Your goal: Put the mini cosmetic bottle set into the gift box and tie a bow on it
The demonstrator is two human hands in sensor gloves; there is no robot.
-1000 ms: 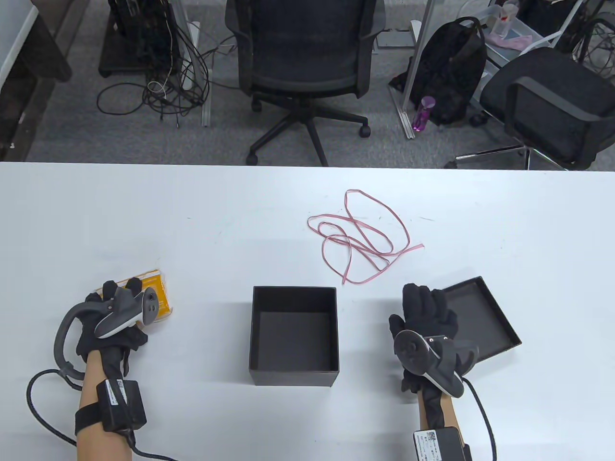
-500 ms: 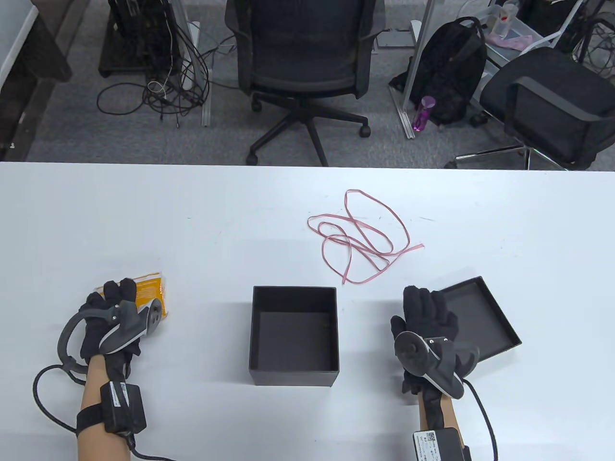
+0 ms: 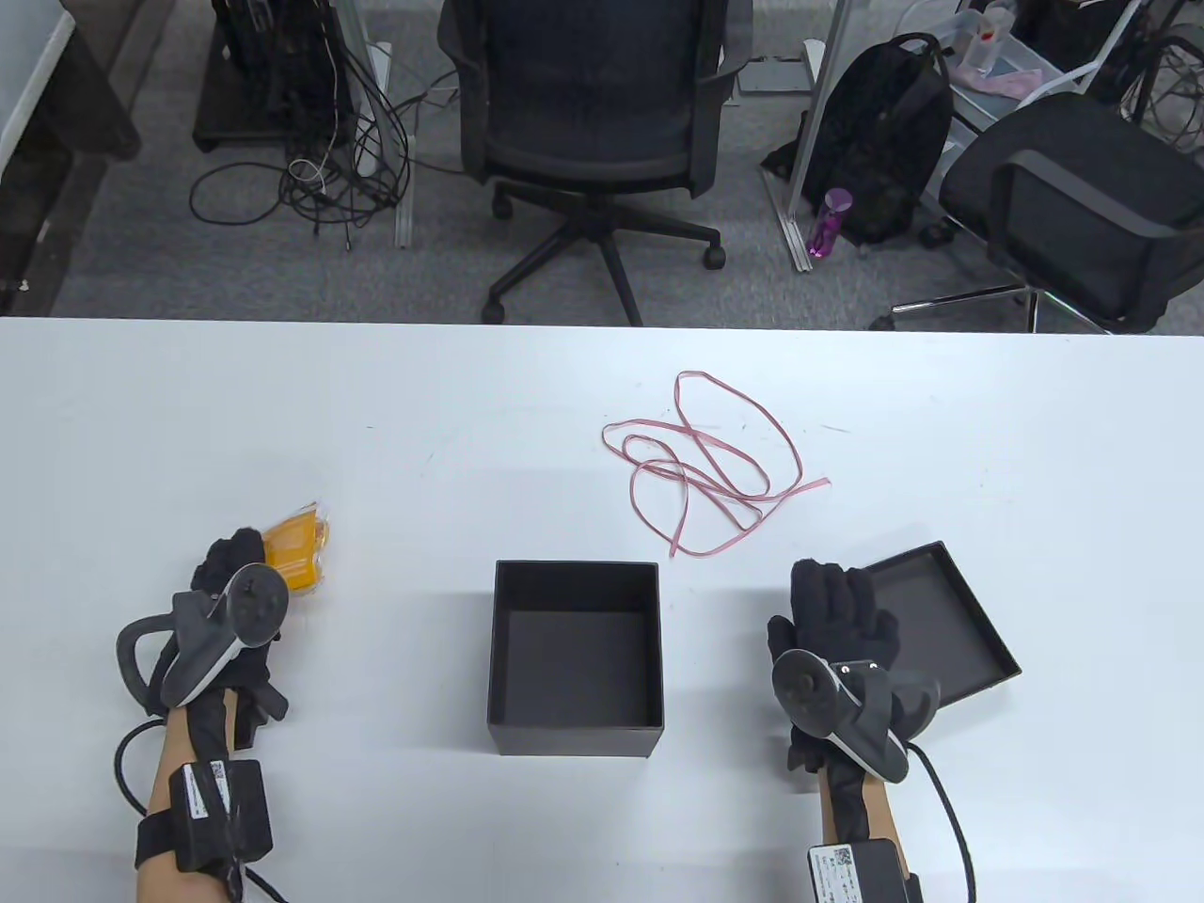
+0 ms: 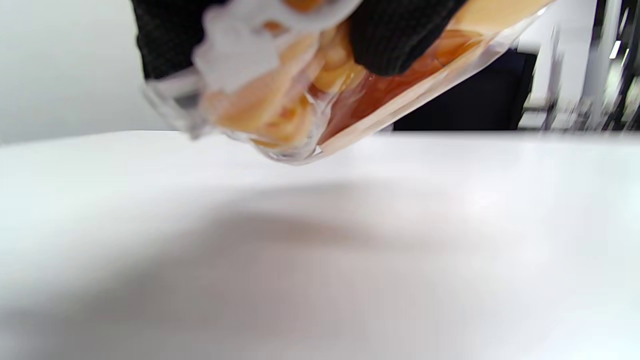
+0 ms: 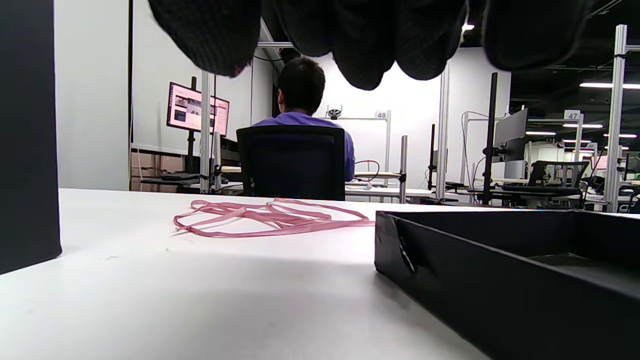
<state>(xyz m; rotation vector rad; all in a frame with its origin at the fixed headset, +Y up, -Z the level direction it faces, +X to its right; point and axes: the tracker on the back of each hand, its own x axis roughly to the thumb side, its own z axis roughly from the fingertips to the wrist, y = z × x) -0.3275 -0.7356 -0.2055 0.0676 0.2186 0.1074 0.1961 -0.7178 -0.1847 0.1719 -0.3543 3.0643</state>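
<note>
My left hand (image 3: pixel 230 588) grips the orange mini cosmetic bottle set (image 3: pixel 299 546) in its clear packet and holds it tilted just above the table at the left. In the left wrist view the packet (image 4: pixel 300 105) hangs under my fingers (image 4: pixel 395 40), off the white surface. The open black gift box (image 3: pixel 576 657) stands at the centre, empty. Its black lid (image 3: pixel 945 623) lies upside down to the right. My right hand (image 3: pixel 837 611) rests flat on the table beside the lid's left edge, holding nothing. A pink ribbon (image 3: pixel 710 461) lies in loose loops behind the box.
In the right wrist view the lid's wall (image 5: pixel 500 270) is close on the right and the box side (image 5: pixel 27 135) on the left, with the ribbon (image 5: pixel 270 217) between. Office chairs (image 3: pixel 593 122) and a backpack (image 3: pixel 879 141) stand beyond the table's far edge.
My left hand has closed on the orange packet, lifted it off the table and tilted it. The right hand has stayed in place.
</note>
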